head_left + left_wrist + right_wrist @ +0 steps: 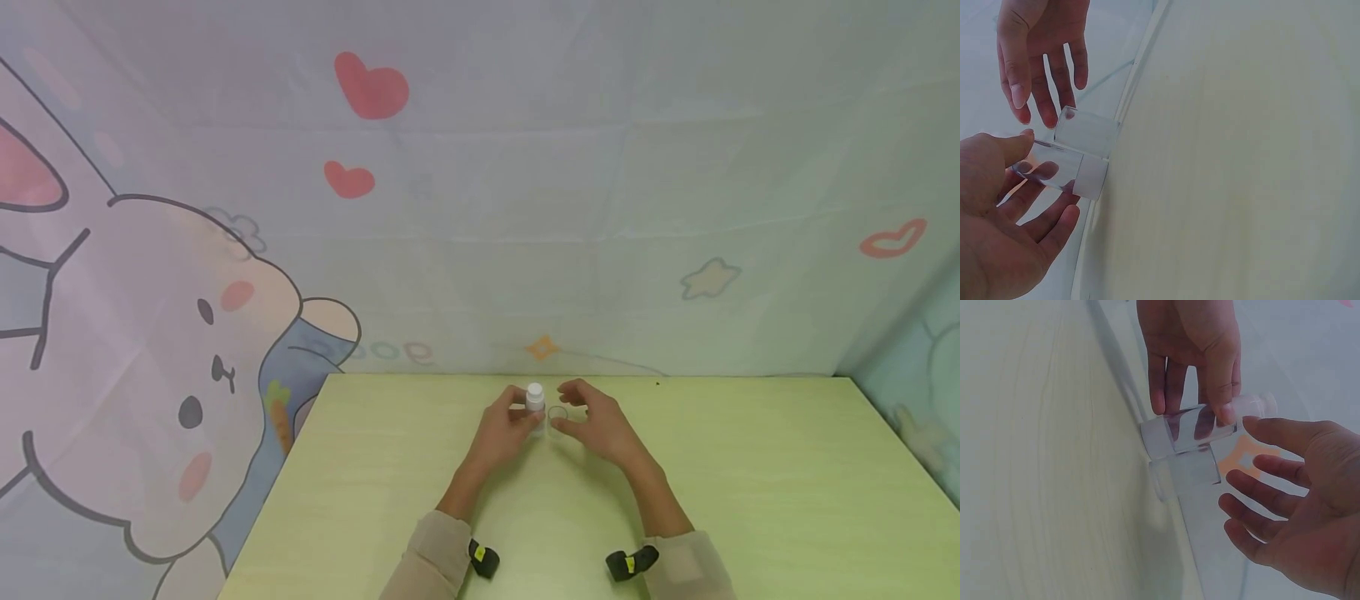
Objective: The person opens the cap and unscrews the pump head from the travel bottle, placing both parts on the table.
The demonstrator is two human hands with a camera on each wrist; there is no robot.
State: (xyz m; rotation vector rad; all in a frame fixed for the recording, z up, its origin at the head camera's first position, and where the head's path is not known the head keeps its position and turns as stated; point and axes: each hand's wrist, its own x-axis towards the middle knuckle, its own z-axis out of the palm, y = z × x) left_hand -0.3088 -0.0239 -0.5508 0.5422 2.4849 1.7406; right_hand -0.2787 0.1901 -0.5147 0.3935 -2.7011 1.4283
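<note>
A small bottle (535,402) with a white cap, a clear body and a white lower band stands upright on the table. My left hand (502,430) holds it, thumb on the near side and fingers around behind, as the right wrist view of the bottle (1200,427) shows. Right beside it stands a clear, straight-sided cup (1186,472), its rim a thin ring in the head view. Around the cup's right side my right hand (602,423) is spread, thumb and fingers apart. In the right wrist view a gap shows between those fingertips and the cup.
The pale yellow-green table (750,483) extends to both sides and toward me. Behind it hangs a printed cloth (525,250) with hearts and a large rabbit, meeting the back edge close to the bottle and cup. Black straps (483,558) sit at my wrists.
</note>
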